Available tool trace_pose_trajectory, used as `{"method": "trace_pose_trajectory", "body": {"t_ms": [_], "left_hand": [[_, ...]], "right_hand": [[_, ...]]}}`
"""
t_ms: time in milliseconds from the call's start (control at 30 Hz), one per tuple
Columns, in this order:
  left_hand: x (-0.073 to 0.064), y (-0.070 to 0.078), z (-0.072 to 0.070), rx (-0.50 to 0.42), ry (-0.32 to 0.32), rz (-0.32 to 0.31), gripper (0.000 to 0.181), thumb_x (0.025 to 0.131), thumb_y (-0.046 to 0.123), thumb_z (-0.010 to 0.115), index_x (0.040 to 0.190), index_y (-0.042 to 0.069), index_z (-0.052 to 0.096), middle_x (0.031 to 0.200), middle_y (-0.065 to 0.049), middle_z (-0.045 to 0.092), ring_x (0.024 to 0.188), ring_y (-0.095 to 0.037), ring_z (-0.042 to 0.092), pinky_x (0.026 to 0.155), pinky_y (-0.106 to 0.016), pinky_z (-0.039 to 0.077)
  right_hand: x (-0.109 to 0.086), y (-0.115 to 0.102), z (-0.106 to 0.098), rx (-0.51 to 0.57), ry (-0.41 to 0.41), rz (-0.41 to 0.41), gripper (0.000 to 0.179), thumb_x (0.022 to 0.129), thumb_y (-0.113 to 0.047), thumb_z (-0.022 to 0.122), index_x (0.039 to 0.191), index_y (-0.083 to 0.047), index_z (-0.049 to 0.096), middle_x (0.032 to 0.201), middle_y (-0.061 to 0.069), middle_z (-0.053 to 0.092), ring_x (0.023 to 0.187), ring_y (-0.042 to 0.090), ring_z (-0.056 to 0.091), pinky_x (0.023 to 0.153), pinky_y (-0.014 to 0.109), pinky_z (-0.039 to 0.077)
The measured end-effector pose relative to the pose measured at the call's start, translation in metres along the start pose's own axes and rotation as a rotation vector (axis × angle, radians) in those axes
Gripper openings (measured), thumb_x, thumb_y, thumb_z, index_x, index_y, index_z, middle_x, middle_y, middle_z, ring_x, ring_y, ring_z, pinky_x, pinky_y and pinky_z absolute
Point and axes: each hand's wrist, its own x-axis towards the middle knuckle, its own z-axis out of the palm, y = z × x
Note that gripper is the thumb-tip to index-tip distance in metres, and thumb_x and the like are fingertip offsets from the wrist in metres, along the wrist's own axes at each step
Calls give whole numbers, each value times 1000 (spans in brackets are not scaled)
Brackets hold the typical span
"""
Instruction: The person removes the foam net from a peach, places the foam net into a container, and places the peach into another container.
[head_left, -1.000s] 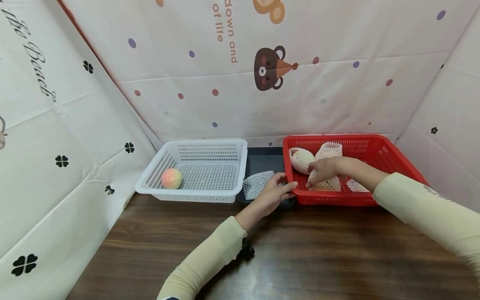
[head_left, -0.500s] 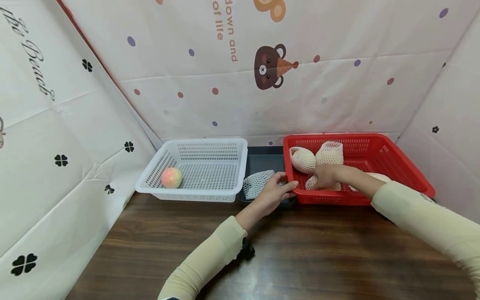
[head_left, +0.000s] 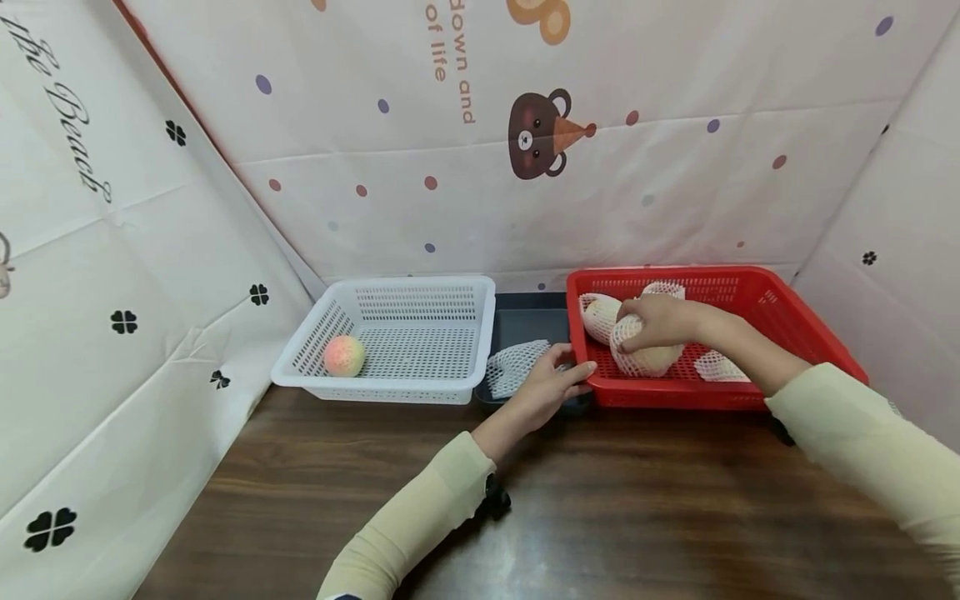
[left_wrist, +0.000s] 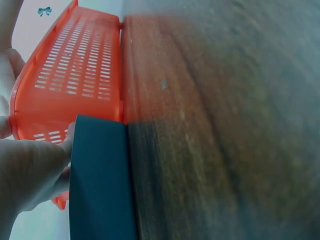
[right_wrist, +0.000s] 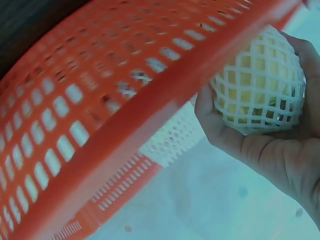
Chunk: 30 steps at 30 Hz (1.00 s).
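Two baskets point(head_left: 675, 396) (right hand point(head_left: 660, 321): one netted fruit point(head_left: 647, 360))

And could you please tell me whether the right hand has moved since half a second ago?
Yes, the right hand has moved upward in the head view, away from the red basket's front rim, and holds a netted fruit.

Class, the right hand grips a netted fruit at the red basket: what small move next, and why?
Probably lift the netted fruit clear of the red basket for unwrapping: the right hand grips it, and a bare fruit lies in the white basket.
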Motion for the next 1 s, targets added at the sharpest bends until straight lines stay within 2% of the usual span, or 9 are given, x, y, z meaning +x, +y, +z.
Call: {"method": "trace_pose_trajectory", "body": {"t_ms": [167, 400, 733, 867, 1000], "left_hand": [[0, -1, 0, -10, -4, -3, 45, 98, 10, 68, 138, 2, 49, 150, -25, 40, 133, -41, 52, 101, -42, 53], [1, -3, 0, -11, -7, -1, 45, 98, 10, 68, 138, 1, 49, 153, -28, 36, 132, -41, 54, 100, -41, 54], [2, 0, -1, -7, -3, -9, 50, 99, 10, 67, 142, -1, 46, 152, -26, 38, 132, -42, 53, 101, -43, 53], [0, -1, -1, 55, 10, 13, 49, 99, 12, 67, 141, 1, 44, 149, -25, 41, 129, -38, 56, 100, -43, 53], [-3, -1, -2, 136, 16, 58, 47, 100, 18, 66, 139, 4, 43, 140, -19, 48, 122, -30, 61, 100, -47, 53]], "right_hand": [[-8, -3, -9, 30, 101, 5, 63, 86, -41, 79, 132, -1, 61, 131, 24, 61, 121, 42, 56, 95, 62, 51], [-24, -11, -16, 29, 194, 20, 70, 80, -41, 84, 135, -4, 59, 132, 25, 59, 119, 42, 56, 92, 65, 52], [-42, -23, -14, 53, 233, 15, 76, 77, -45, 86, 137, -9, 59, 136, 21, 58, 120, 39, 56, 92, 65, 53], [-48, -32, -11, 59, 241, 5, 76, 75, -44, 88, 137, -11, 59, 137, 19, 57, 122, 39, 55, 92, 64, 53], [-54, -42, -7, 60, 259, -1, 76, 71, -40, 91, 135, -14, 60, 138, 18, 57, 124, 39, 53, 90, 62, 55]]}}
